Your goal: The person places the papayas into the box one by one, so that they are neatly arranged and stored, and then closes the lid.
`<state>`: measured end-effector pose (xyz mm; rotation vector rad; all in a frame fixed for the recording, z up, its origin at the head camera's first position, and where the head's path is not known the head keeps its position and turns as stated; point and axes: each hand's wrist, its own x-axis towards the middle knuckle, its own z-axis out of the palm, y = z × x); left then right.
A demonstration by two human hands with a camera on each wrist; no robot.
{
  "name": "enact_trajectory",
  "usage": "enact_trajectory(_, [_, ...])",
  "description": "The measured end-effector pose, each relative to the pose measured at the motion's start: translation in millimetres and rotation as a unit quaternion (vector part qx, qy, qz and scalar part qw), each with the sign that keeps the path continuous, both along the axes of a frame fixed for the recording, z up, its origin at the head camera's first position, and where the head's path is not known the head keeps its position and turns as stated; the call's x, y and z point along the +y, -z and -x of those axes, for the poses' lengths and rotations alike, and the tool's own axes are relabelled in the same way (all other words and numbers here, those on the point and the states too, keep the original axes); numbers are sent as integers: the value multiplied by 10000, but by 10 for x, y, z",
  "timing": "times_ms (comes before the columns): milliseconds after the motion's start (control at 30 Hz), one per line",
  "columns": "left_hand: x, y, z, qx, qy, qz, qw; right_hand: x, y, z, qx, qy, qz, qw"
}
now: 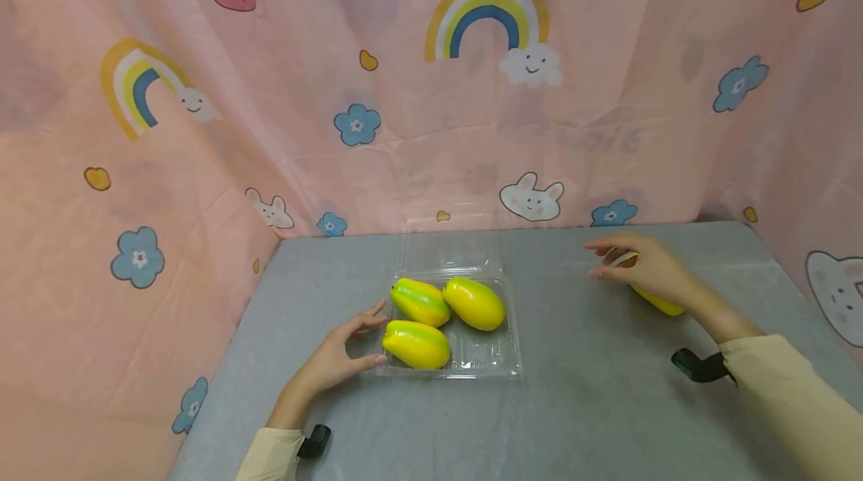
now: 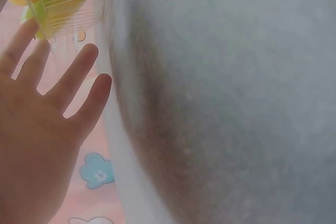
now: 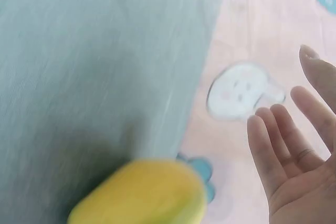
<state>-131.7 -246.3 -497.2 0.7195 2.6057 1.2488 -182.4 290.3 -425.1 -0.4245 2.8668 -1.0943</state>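
A clear plastic clamshell box (image 1: 482, 355) stands on the table with its lid (image 1: 450, 250) raised at the back. Inside it lie a papaya (image 1: 474, 304) at the back right, another papaya (image 1: 419, 303) at the back left and a third papaya (image 1: 416, 345) at the front left, all yellow-green. My left hand (image 1: 333, 354) is at the box's left side, thumb and fingers spread, fingertips right at its wall. To the right, my right hand (image 1: 650, 267) hovers with loosely bent fingers over a fourth papaya (image 1: 662, 302), partly hiding it; the right wrist view shows that hand holding nothing.
The grey table (image 1: 573, 406) reaches back to a pink curtain (image 1: 404, 166) printed with rainbows, flowers and rabbits. More of the curtain hangs along both sides. A dark wrist camera (image 1: 701, 365) sits at the right cuff and another dark camera (image 1: 315, 441) at the left cuff.
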Motion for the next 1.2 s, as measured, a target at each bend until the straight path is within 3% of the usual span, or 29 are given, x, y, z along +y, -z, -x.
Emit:
enact_trajectory(233, [10, -9, 5, 7, 26, -7, 10000, 321, 104, 62, -29, 367, -26, 9993])
enact_trajectory(467, [22, -22, 14, -80, -5, -59, 10000, 517, 161, 71, -441, 448, -100, 9980])
enact_trajectory(733, [13, -16, 16, 8, 49, -24, 10000, 655, 237, 53, -225, 526, -141, 9983])
enact_trajectory(1200, [22, 1, 3, -64, -7, -135, 9999, 853, 280, 16, -314, 643, -581, 9957])
